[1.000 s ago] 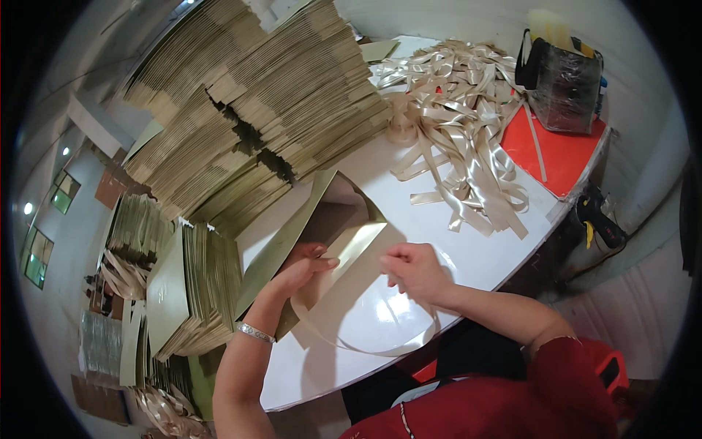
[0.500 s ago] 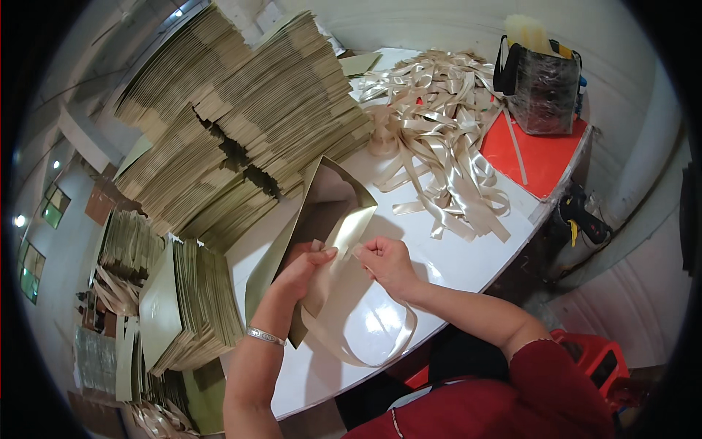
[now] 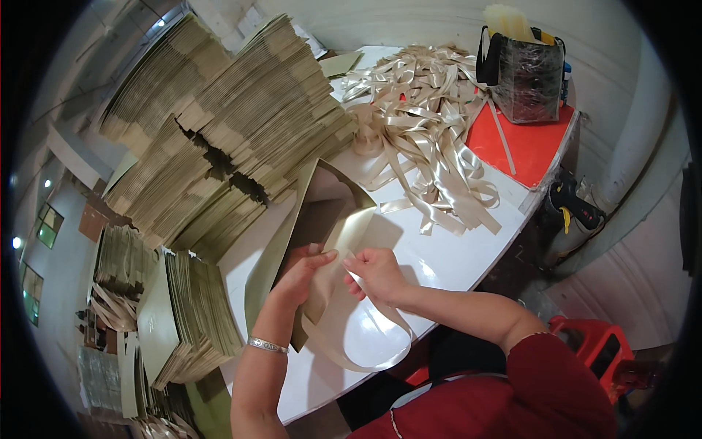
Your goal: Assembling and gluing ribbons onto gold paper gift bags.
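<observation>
Since the earlier frame, our hands have closed together. Our left hand (image 3: 303, 272) and right hand (image 3: 374, 271) pinch the ribbon (image 3: 344, 241) against the folded paper bag (image 3: 307, 219), fingers curled shut.

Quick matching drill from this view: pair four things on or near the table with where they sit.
Things:
1 ribbon pile
2 paper bag
3 clear bag
4 red stool

Places:
A on the red mat
B between both hands
C on the floor, lower right
D middle of the white table, far side

Pairs: 1-D, 2-B, 3-A, 4-C
</observation>
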The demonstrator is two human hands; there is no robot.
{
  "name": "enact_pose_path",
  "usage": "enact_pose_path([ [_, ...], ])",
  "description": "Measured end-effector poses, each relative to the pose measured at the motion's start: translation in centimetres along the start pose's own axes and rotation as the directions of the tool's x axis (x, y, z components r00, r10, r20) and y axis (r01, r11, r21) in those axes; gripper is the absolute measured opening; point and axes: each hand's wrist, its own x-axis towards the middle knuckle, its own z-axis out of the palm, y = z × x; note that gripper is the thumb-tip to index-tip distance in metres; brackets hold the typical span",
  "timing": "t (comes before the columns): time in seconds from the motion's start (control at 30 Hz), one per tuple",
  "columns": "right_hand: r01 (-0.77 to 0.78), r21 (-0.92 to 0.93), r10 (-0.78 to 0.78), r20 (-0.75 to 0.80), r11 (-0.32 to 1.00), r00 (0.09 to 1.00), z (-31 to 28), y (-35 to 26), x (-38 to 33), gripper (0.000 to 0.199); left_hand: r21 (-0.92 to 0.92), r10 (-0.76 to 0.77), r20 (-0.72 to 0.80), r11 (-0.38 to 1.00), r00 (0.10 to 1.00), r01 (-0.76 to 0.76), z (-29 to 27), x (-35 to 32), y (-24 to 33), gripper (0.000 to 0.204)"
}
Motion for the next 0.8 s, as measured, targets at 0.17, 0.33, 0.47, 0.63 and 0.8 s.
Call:
enact_pose_path([
  [0.17, -0.135, 0.051, 0.134, 0.025, 0.989, 0.991, -0.7, 0.7, -0.9, 0.024, 0.146, -0.113, 0.089, 0.984, 0.99, 0.099, 1.3, -0.8, 0.5, 0.024],
  [0.33, -0.184, -0.146, 0.199, 0.094, 0.972, 0.976, -0.8, -0.9, -4.1, 0.026, 0.242, -0.136, 0.018, 0.962, 0.991, 0.128, 0.5, 0.1, -2.0, 0.029],
  [0.47, 0.186, -0.808, -0.032, 0.203, 0.558, 0.979, -3.3, -1.5, -4.4, 0.03, 0.346, 0.12, -0.139, 0.936, 0.983, -0.065, 1.5, -0.3, -3.6, 0.034],
  [0.63, 0.594, -0.803, -0.763, 0.408, -0.039, 0.501, -5.0, -2.3, -3.3, 0.03, 0.896, 0.7, 0.134, 0.216, 0.701, -0.387, -0.6, -0.3, -6.5, 0.034],
  [0.8, -0.055, -0.361, 0.155, 0.253, 0.931, 0.955, -3.2, -2.2, -1.9, 0.03, 0.932, 0.856, 0.273, -0.124, 0.439, -0.34, 0.1, -3.1, -6.6, 0.047],
])
